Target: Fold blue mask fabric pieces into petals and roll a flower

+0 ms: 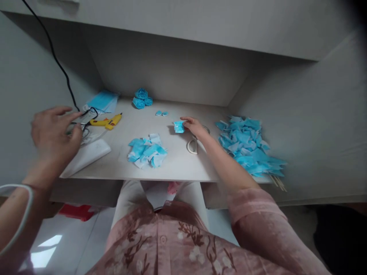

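My right hand (pixel 195 126) pinches a small blue piece (pixel 179 127) over the middle of the desk, above the scissors (pixel 192 146) with white handles. Raised at the left, my left hand (pixel 57 130) has its fingers apart and nothing in it, near a yellow glue gun (pixel 110 121) and its dark cord. Two small blue pieces (pixel 161 113) lie behind the held one. Nearer the front edge is a small pile of blue and white scraps (pixel 147 151). Three rolled blue flowers (pixel 142 98) sit together at the back.
A large heap of blue pieces (pixel 245 143) lies at the right, with thin wooden sticks (pixel 278 182) poking out over the edge. Blue masks (pixel 102 100) are at the back left, and a white packet (pixel 87 157) is at the front left. An overhanging panel (pixel 172 19) spans above.
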{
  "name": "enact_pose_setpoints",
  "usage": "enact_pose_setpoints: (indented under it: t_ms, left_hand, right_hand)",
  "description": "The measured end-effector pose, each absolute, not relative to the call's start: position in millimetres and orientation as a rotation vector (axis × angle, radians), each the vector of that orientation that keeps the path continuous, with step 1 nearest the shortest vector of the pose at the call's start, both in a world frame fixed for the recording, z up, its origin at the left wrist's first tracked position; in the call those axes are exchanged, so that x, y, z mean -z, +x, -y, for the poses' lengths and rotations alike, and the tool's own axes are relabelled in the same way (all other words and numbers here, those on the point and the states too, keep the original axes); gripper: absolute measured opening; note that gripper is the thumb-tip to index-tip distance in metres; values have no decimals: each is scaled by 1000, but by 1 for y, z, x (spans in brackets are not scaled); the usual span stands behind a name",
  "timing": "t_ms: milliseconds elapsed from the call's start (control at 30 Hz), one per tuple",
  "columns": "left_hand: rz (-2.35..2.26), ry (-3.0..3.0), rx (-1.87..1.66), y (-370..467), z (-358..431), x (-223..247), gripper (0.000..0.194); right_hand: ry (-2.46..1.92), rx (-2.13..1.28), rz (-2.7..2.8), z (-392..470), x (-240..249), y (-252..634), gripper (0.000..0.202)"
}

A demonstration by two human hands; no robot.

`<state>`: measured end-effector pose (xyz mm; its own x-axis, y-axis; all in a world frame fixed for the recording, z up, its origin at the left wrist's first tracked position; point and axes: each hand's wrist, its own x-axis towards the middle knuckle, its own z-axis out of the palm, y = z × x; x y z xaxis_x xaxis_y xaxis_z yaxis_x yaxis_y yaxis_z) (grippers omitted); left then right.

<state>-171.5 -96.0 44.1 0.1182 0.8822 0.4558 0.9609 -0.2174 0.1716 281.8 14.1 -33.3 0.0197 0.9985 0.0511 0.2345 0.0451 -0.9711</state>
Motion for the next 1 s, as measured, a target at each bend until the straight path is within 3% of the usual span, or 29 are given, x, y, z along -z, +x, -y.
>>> enact_pose_setpoints:
  t_ms: [167,300,433,567,733,867,1000]
  left_hand:
    - [1640,-2276,1182,-122,75,-52,32]
    - [1661,-2103,1945,-78,38,-49,24]
    - [1664,-2275,2262,-31,4,-54,22]
    - [1909,-2489,2344,-4,-27,-44,27]
    - [2167,-2593,2328,-5,-48,-6,17]
    - [2184,-2718,2305,-8,-45,17,8]
    - [2144,-2874,2202,-7,-44,30,15]
  right_hand:
    - [-1373,-1025,1378,-23,35,276,39]
    - [-1423,-985,1434,-35,38,269,42]
    - [-1521,-846,1609,-46,40,260,44]
    - [-1581,-593,1822,-40,42,256,48]
    - [-1518,-307,1894,-24,46,263,65]
    - [-1493,-143,1853,-20,45,269,69]
    - [-1521,-68,1877,-17,42,268,67]
